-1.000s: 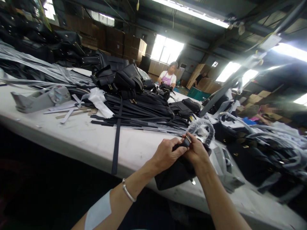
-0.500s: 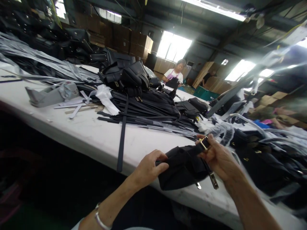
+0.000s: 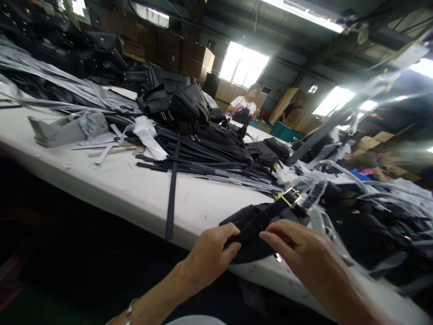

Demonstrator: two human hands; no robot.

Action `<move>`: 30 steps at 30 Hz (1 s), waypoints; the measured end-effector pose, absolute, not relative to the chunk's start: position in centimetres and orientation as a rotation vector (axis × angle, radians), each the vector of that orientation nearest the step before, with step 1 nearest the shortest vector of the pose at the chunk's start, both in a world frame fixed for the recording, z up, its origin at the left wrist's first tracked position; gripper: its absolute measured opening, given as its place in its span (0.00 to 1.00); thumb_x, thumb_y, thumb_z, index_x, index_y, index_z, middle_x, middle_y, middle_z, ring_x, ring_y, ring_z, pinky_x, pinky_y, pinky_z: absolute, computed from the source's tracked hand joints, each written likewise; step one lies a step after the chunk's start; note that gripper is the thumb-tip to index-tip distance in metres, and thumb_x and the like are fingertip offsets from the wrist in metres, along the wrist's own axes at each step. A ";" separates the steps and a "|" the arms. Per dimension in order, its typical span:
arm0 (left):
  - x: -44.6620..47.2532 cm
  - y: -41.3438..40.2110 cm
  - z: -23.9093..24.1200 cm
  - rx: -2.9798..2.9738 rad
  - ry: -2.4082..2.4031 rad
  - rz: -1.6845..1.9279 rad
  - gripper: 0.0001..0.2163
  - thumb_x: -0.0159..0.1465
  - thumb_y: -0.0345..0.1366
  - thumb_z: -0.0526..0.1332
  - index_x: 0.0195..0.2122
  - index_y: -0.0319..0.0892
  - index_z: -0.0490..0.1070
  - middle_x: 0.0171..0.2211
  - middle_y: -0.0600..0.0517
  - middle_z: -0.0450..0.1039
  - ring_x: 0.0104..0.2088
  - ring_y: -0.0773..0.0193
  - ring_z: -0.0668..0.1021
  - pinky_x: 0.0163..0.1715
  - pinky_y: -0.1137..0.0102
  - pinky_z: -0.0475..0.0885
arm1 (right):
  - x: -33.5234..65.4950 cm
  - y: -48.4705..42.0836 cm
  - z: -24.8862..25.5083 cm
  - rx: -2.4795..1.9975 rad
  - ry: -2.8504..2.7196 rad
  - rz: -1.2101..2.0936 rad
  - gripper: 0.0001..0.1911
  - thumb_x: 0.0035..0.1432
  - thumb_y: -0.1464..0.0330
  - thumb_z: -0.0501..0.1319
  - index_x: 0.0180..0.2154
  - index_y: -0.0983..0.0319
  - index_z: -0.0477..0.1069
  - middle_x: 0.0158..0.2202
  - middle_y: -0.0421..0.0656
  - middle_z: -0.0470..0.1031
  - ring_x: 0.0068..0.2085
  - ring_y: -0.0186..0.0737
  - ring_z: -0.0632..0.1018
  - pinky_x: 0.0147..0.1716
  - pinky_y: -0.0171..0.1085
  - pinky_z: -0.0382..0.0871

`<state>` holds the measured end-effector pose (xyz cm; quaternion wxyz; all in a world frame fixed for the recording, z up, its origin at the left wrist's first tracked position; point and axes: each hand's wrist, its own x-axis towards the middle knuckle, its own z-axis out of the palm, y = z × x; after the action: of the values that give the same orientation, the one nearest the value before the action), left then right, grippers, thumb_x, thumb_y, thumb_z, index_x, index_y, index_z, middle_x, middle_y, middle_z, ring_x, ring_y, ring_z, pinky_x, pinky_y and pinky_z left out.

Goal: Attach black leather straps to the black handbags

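A black handbag lies tilted over the front edge of the white table. My left hand is closed on its near left side, thumb and fingers gripping the black material. A strap with a gold square buckle runs across the bag; the buckle end points away to the upper right. My right hand is over the bag's right part, below the buckle, with thumb and forefinger brought together beside the strap. What sits between those fingertips is too small to make out. A small metal piece hangs at the bag's lower edge.
Black straps and finished-looking black bags are piled across the table. One strap overhangs the front edge. A grey tape dispenser stands left. More bags lie right. A co-worker works at the far end.
My right hand has let go of the gold buckle and moved down and nearer over the bag. The strap now lies across the bag. My left hand keeps its hold.
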<state>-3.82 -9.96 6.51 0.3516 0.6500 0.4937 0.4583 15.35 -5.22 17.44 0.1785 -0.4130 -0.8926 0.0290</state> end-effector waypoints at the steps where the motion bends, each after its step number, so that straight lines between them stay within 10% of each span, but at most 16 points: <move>1: -3.6 -10.2 6.5 1.707 1.268 1.176 0.07 0.62 0.27 0.59 0.39 0.45 0.71 0.35 0.55 0.76 0.36 0.63 0.77 0.37 0.73 0.69 | 15.4 -4.8 17.0 -1.342 -2.517 0.182 0.10 0.57 0.59 0.64 0.29 0.56 0.76 0.25 0.39 0.78 0.25 0.40 0.77 0.25 0.36 0.67; 9: -1.4 -10.6 5.5 1.879 1.257 1.204 0.07 0.62 0.25 0.55 0.39 0.41 0.70 0.36 0.48 0.76 0.37 0.57 0.79 0.38 0.68 0.72 | 16.1 -2.9 13.5 -1.437 -1.850 1.324 0.25 0.47 0.51 0.68 0.41 0.63 0.78 0.38 0.49 0.82 0.40 0.52 0.81 0.41 0.44 0.75; 18: -2.3 -7.2 5.6 1.110 1.053 1.257 0.03 0.61 0.34 0.57 0.34 0.41 0.66 0.19 0.59 0.66 0.17 0.70 0.72 0.15 0.78 0.67 | 14.5 -3.2 13.0 -1.452 -1.788 1.323 0.25 0.50 0.52 0.67 0.40 0.66 0.79 0.35 0.49 0.82 0.39 0.52 0.80 0.42 0.44 0.74; 30: -2.0 -6.0 6.6 1.105 1.078 1.248 0.03 0.58 0.34 0.59 0.30 0.41 0.66 0.19 0.59 0.66 0.14 0.72 0.71 0.10 0.81 0.65 | 14.0 -3.4 13.0 -1.433 -1.626 1.319 0.20 0.45 0.56 0.71 0.35 0.65 0.80 0.33 0.48 0.82 0.36 0.52 0.81 0.36 0.42 0.74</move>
<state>-1.98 -5.98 6.56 0.5465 0.4663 0.4547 0.5265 14.00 -3.42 13.00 0.2978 -0.5391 -0.6118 0.4964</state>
